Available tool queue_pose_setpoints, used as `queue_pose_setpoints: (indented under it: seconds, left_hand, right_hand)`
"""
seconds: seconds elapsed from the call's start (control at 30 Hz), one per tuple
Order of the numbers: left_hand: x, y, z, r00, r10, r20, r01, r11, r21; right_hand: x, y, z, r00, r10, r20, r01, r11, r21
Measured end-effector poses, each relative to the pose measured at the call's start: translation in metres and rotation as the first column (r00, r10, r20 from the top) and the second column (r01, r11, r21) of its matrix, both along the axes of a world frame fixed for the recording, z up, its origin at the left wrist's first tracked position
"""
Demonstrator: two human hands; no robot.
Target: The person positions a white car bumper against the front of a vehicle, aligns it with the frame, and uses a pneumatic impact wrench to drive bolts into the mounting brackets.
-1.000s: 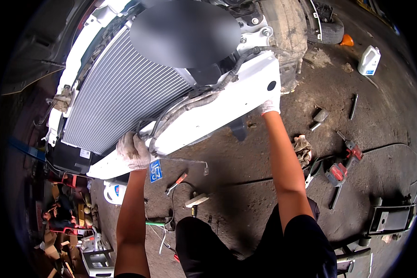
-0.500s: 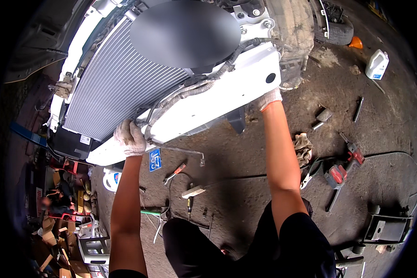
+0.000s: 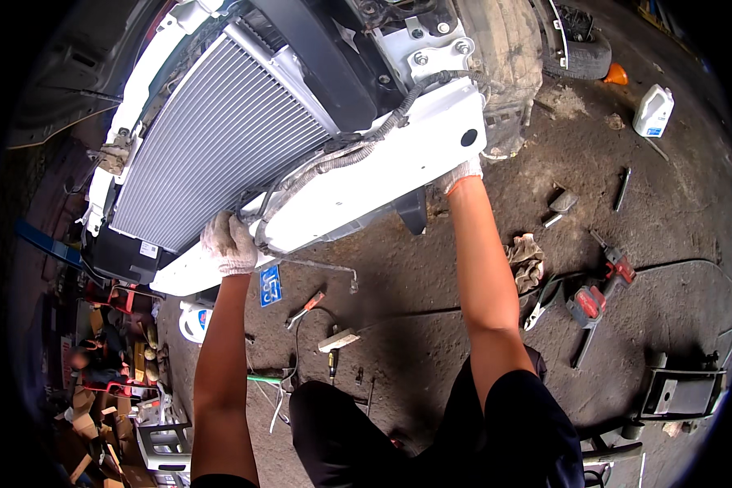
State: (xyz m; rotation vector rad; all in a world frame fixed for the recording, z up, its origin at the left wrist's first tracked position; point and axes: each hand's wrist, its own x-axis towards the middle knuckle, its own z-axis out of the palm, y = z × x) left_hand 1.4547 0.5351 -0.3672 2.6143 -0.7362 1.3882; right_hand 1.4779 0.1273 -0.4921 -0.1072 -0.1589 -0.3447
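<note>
Just below a radiator (image 3: pixel 211 146), in the head view, a white beam (image 3: pixel 382 180) slants up to the right. The gloved left hand (image 3: pixel 228 243) grasps it near its lower end; the gloved right hand (image 3: pixel 464 173) meets its underside near the other, fingers hidden, hold impossible to tell. Dark, dirty floor (image 3: pixel 691 207) carries a red power tool (image 3: pixel 587 304) and white jug (image 3: pixel 653 111); cardboard boxes (image 3: pixel 81 424) crowd the lower left.

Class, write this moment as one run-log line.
left hand: curled over white bar; right hand: at bar's right end, fingers hidden; radiator: beside bar; white jug: on floor, right
</note>
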Motion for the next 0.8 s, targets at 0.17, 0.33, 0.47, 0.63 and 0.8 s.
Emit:
queue_pose_setpoints:
  seconds: [0.17, 0.33, 0.47, 0.63, 0.8]
  left_hand:
    - [0.002, -0.007, 0.002, 0.995, -0.054, 0.088, 0.056, 0.998, -0.021]
    - [0.003, -0.006, 0.002, 0.993, -0.072, 0.091, 0.072, 0.997, 0.009]
    - [0.004, -0.004, 0.000, 0.993, -0.073, 0.088, 0.072, 0.997, 0.009]
    - [0.005, -0.003, -0.003, 0.996, -0.042, 0.076, 0.044, 0.999, -0.028]
    - [0.006, -0.003, -0.005, 0.992, -0.051, 0.118, 0.055, 0.998, -0.027]
  right_hand:
    - [0.016, -0.006, -0.010, 0.998, -0.053, 0.029, 0.054, 0.998, -0.037]
    - [0.016, -0.004, -0.008, 0.995, -0.074, 0.061, 0.077, 0.996, -0.044]
    - [0.013, -0.004, -0.008, 0.994, -0.087, 0.064, 0.088, 0.996, -0.017]
    - [0.011, -0.001, -0.001, 0.988, -0.145, 0.043, 0.147, 0.988, -0.040]
    - [0.011, 0.000, -0.005, 0.996, -0.048, 0.079, 0.049, 0.999, -0.003]
